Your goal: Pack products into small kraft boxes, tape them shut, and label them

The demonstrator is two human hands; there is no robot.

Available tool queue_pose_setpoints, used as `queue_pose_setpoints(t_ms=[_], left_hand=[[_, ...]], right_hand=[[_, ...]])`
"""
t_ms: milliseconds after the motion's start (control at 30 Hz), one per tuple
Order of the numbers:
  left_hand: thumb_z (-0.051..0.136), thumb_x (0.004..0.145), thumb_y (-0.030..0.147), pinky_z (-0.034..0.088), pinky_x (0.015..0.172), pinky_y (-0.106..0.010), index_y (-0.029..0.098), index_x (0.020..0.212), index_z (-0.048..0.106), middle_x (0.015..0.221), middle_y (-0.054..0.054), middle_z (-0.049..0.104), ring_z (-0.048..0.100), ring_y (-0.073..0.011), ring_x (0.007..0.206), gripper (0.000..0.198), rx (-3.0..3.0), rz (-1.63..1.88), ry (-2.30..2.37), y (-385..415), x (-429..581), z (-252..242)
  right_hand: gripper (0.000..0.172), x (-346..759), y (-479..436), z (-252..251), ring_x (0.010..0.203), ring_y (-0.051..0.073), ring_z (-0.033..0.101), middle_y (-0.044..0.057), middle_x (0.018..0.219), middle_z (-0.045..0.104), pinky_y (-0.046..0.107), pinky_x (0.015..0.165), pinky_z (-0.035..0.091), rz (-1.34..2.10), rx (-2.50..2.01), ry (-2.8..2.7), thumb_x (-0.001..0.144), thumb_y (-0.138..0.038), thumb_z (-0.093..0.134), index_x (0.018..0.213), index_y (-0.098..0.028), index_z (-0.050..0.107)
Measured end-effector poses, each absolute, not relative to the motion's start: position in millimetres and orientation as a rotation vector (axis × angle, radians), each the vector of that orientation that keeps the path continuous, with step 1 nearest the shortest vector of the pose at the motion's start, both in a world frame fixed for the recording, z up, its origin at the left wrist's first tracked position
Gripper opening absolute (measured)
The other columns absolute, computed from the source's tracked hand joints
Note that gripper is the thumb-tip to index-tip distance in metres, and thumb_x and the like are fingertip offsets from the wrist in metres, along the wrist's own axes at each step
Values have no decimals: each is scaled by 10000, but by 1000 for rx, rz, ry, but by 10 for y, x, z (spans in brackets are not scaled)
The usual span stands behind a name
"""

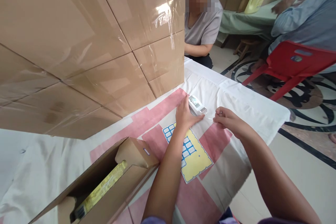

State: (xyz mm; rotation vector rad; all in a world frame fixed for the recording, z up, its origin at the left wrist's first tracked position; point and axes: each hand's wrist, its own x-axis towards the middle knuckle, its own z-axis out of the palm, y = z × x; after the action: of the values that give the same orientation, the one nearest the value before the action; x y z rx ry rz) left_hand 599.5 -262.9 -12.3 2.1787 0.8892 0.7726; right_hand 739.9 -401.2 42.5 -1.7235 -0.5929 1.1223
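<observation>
My left hand (pixel 184 114) is closed around the near side of a small white case (pixel 196 105) with a greenish patch and a grey part at its right end. I cannot make out its exact kind. The thumb lies along its front edge, and the case rests at or just above the cloth. To its right, my right hand (pixel 228 119) is held in a pinch, apart from the case. A thin pale bit shows at its fingertips, too small to name. Below my left wrist lies a yellow sheet (pixel 201 164) with blue-outlined squares, partly covered by my forearm.
Stacked taped cartons (pixel 110 59) form a wall at the back left. An open cardboard box (pixel 136 154) holding a yellow packet (pixel 105 182) stands at front left. The pink-and-white tablecloth (pixel 202 199) covers the table. A person (pixel 204 24) sits behind; a red chair (pixel 296 59) stands right.
</observation>
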Motion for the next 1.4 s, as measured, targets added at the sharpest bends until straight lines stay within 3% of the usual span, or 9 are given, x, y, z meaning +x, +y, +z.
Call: queue_pose_setpoints(t_ms=[267, 533, 1133, 1300, 1400], left_hand=[[868, 614, 496, 348, 1191, -511, 258, 1550, 266, 1583, -117, 430, 412, -346, 1445, 1138, 2211, 796, 881, -2619, 6003, -155], [869, 616, 451, 361, 1186, -494, 258, 1530, 283, 1515, -126, 497, 448, -320, 1428, 1103, 2218, 861, 839, -2614, 6003, -177], [883, 602, 454, 345, 1201, -490, 299, 1525, 301, 1548, -96, 473, 440, -312, 1433, 1101, 2190, 832, 880, -2636, 5996, -142], [879, 611, 463, 346, 1195, -497, 292, 1503, 326, 1526, -97, 497, 453, -305, 1422, 1063, 2181, 842, 874, -2629, 6001, -132], [872, 620, 436, 359, 1182, -490, 282, 1496, 330, 1499, -103, 520, 465, -302, 1414, 1041, 2189, 863, 860, -2631, 6001, -130]], right_hand=[[261, 7412, -4049, 198, 524, 103, 409, -80, 608, 399, 239, 485, 288, 1107, -1888, -669, 729, -220, 633, 798, -241, 383], [271, 7332, -3957, 25, 483, 96, 372, -71, 577, 407, 234, 474, 270, 875, -2226, -801, 809, -188, 565, 746, -242, 307], [290, 7373, -3924, 102, 501, 102, 359, -64, 569, 368, 249, 481, 264, 892, -2269, -868, 753, -142, 579, 680, -236, 315], [250, 7389, -3922, 66, 497, 106, 392, -63, 604, 419, 242, 462, 274, 925, -2203, -842, 719, -160, 589, 741, -239, 353], [206, 7405, -3965, 87, 514, 116, 430, -68, 620, 460, 237, 468, 308, 959, -2091, -829, 724, -201, 590, 883, -235, 463]])
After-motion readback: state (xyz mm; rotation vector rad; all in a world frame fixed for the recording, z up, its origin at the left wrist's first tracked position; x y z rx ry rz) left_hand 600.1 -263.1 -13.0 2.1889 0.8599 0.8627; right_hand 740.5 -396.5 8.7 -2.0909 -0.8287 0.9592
